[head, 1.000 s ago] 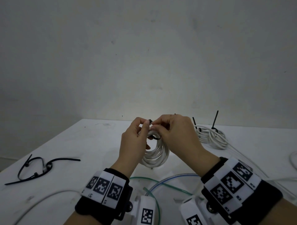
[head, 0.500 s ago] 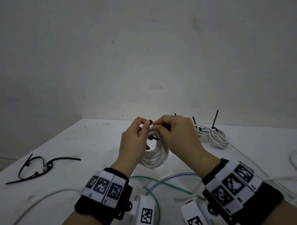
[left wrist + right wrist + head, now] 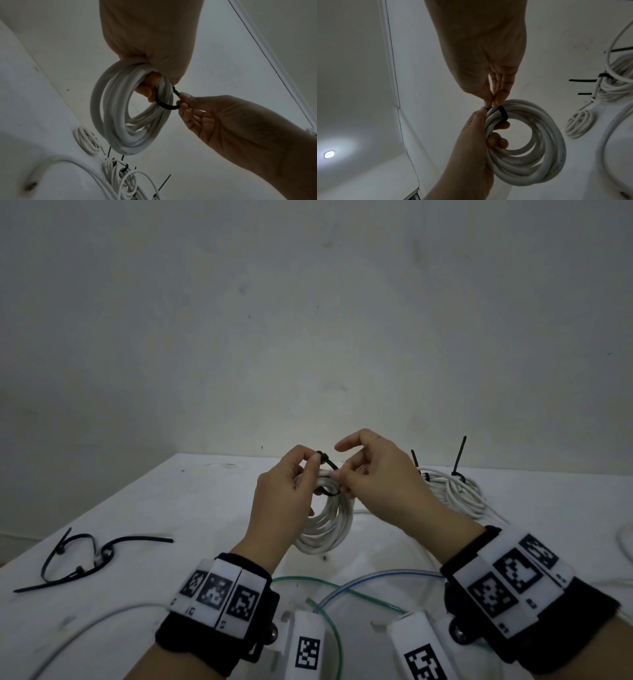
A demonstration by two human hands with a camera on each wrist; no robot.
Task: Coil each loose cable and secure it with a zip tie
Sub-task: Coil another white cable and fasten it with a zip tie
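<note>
White coil [image 3: 329,522] in left hand [image 3: 284,501], right hand [image 3: 373,484] index now lifted off zip tie [image 3: 327,465]

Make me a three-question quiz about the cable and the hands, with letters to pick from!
1. Where is the coiled white round cable?
A. flat on the table
B. held up in the left hand
C. on the floor

2. What colour is the thin plastic zip tie looped round the coil?
A. black
B. red
C. yellow

3. What is the right hand doing?
A. resting flat on the white table
B. pinching the zip tie
C. holding scissors

Answers: 1 B, left fingers curl through the coil. 2 A, the band looks black. 3 B, right fingertips nip the tie.
</note>
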